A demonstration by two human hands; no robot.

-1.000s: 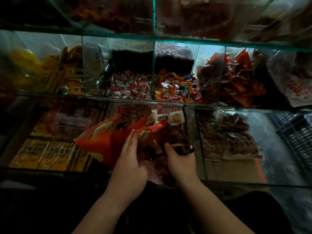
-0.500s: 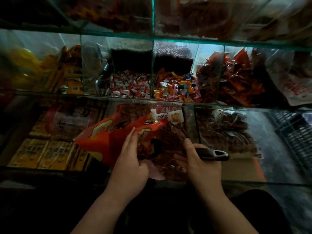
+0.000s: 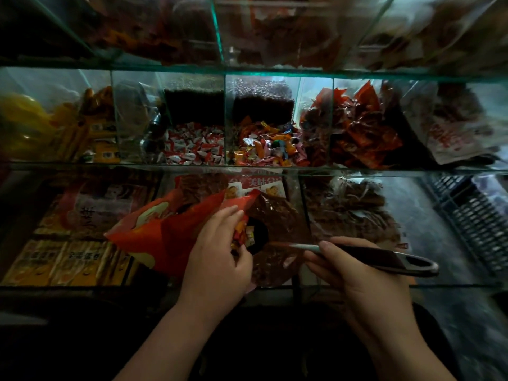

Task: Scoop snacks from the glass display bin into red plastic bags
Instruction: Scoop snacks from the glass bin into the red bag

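While leaning over the glass display bin (image 3: 299, 199), got a bag in one hand and a scoop in the other.

Pinching the red plastic bag (image 3: 165, 237) at its mouth with the left hand (image 3: 217, 254), thumb and fingers curled over the rim, bag tilted above the lower middle compartment. Wrapping the right hand (image 3: 365, 279) tight around the dark handle of the scoop (image 3: 390, 259), hang-hole end sticking out to the right, metal front pointing left at the bag's mouth. Can't really tell what's loaded in the scoop, way too dim. Holding all that right over the brown snacks (image 3: 277, 215) in clear wrap in that same compartment. Also spotting red-and-white candies (image 3: 192, 147) on the shelf above, just beside some mixed-colour candies (image 3: 266, 144).
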